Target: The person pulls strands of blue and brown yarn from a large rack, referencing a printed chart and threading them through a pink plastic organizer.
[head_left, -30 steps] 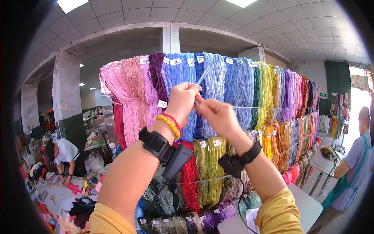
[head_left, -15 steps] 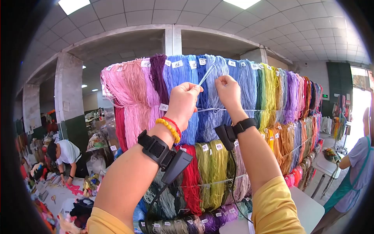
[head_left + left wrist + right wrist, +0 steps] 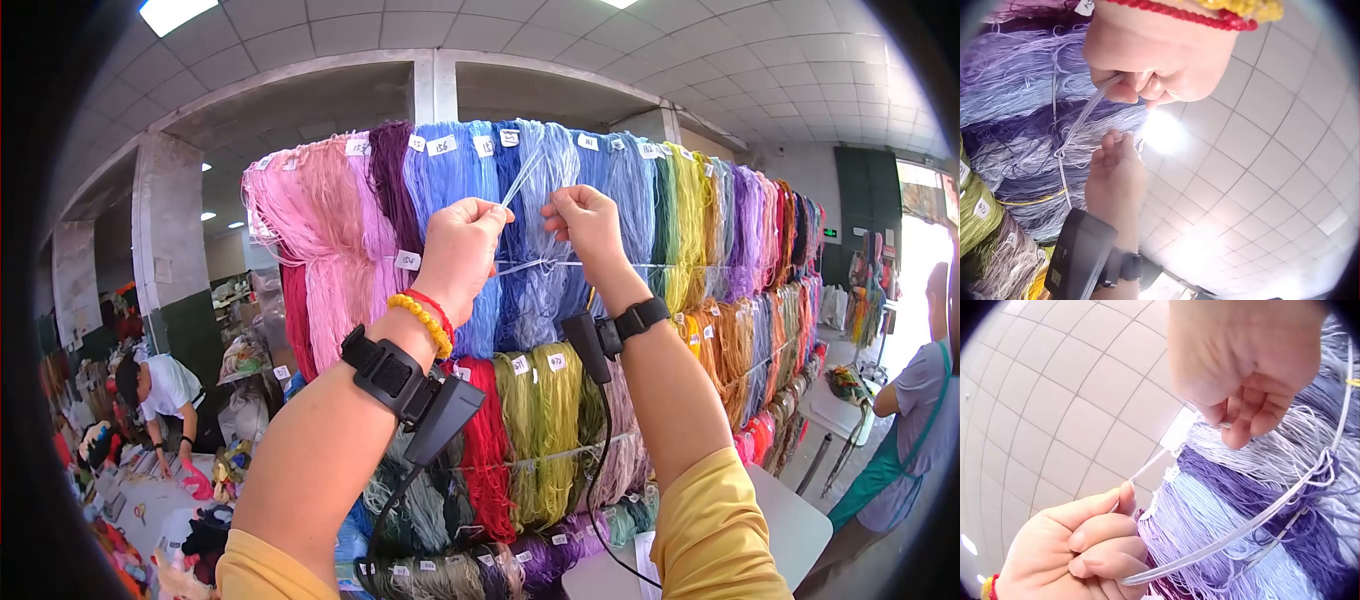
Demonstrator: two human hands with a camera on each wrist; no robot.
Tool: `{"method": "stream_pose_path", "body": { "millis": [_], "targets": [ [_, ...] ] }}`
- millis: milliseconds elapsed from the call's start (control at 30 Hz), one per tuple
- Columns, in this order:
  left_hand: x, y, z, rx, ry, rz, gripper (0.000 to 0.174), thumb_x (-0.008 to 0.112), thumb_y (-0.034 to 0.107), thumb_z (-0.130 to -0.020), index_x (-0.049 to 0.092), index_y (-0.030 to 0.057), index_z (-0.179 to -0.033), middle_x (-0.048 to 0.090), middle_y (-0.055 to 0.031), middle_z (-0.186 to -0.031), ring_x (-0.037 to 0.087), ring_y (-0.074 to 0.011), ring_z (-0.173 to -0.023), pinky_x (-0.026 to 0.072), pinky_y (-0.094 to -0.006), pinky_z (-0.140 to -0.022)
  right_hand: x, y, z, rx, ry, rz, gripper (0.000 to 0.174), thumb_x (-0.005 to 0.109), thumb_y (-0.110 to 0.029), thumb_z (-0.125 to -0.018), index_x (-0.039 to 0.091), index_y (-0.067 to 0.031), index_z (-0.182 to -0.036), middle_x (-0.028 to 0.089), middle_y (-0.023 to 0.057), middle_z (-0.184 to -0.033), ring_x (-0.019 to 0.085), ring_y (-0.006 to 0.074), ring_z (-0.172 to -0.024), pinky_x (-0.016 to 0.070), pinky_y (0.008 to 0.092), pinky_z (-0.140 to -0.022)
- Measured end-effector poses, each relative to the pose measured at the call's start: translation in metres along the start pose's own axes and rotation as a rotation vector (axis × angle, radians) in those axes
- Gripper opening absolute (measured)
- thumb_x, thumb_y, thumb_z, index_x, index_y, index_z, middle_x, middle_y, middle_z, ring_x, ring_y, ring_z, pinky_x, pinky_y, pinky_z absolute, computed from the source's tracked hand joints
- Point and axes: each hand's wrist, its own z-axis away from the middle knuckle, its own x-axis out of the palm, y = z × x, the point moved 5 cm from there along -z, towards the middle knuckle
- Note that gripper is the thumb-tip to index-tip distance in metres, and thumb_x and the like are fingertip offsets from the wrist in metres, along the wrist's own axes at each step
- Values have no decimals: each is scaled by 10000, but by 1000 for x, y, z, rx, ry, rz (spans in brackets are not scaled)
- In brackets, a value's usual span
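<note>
The left hand pinches a pale blue strand bundle that runs up to the hank of light blue yarn on the rack. In the right wrist view, the left hand has its fingers curled round the pale strands, which loop to a knot by a cross string. To its right, the right hand is held before the light blue yarn, thumb and fingertips together. A small bit of pale thread shows between the fingertips of the right hand in the right wrist view.
Pink yarn hangs at the left of the rack, yellow and purple at the right, red and olive below. A bent-over person works at a cluttered table at left; an aproned person stands at right. Cables hang from the wrist cameras.
The right hand was close beside the left a second ago, then moved up and right, away from it. The left hand keeps its grip on the strands. The view has shifted slightly.
</note>
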Motion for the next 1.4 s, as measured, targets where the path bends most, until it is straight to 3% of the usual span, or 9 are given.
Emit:
{"method": "stream_pose_path", "body": {
  "millis": [333,633,767,800,900,933,1033,1167,1400],
  "targets": [
    [6,0,1,16,-17,-45,165,501,181,-873,597,48,-863,363,75,-566,330,-32,-491,334,-211,-461,-20,-8,-3,-55,71,125,142,509,-133,-855,569,-9,-827,600,52,-719,546,85,-565,408,212,-489],
    [13,-2,2,13,-12,-35,161,505,175,-873,605,51,-853,381,71,-567,344,-34,-483,361,-219,-467,-13,-13,19,-19,-26,23,136,515,-137,-853,568,-27,-795,566,13,-683,482,49,-550,384,202,-483],
    [20,-9,2,-11,-39,2,157,508,165,-869,604,41,-853,433,46,-598,398,-43,-493,410,-219,-484,-7,-13,37,-138,20,101,128,518,-129,-848,559,-16,-805,561,11,-656,473,81,-531,400,225,-519],
    [22,-8,3,-4,-41,6,156,508,164,-868,604,41,-853,448,37,-614,412,-46,-499,416,-218,-487,-5,-16,45,-88,-21,174,120,538,-116,-832,552,0,-806,569,48,-773,503,112,-616,420,242,-580],
    [26,-7,5,2,-37,10,153,507,162,-867,602,43,-852,483,17,-659,447,-55,-520,432,-217,-497,-6,-21,56,-330,32,267,111,559,-104,-817,554,7,-800,529,94,-940,525,124,-767,424,254,-644],
    [26,-6,6,-5,-28,5,151,508,162,-866,601,44,-853,490,14,-672,455,-57,-527,433,-218,-502,-9,-24,61,-287,40,306,87,568,-82,-797,560,4,-786,470,129,-1042,527,186,-883,428,288,-709],
    [27,-6,8,-35,-4,-15,141,510,164,-864,594,52,-856,506,10,-687,478,-62,-564,438,-220,-526,-11,-42,80,-569,160,581,66,572,-72,-781,566,-7,-779,477,145,-1031,539,265,-868,434,324,-735],
    [32,-10,7,-115,-46,77,123,507,150,-859,584,54,-863,525,-3,-697,503,-75,-614,439,-219,-567,5,-47,104,-592,67,577,43,575,-56,-764,569,-16,-779,479,173,-1027,532,344,-867,444,377,-729],
    [29,-10,13,-177,-55,376,138,457,104,-871,542,-1,-842,486,13,-628,441,-76,-527,393,-228,-515,25,-50,141,-583,-4,618,61,575,-74,-766,573,-53,-824,501,127,-1002,535,325,-801,435,413,-659]
  ]
}}
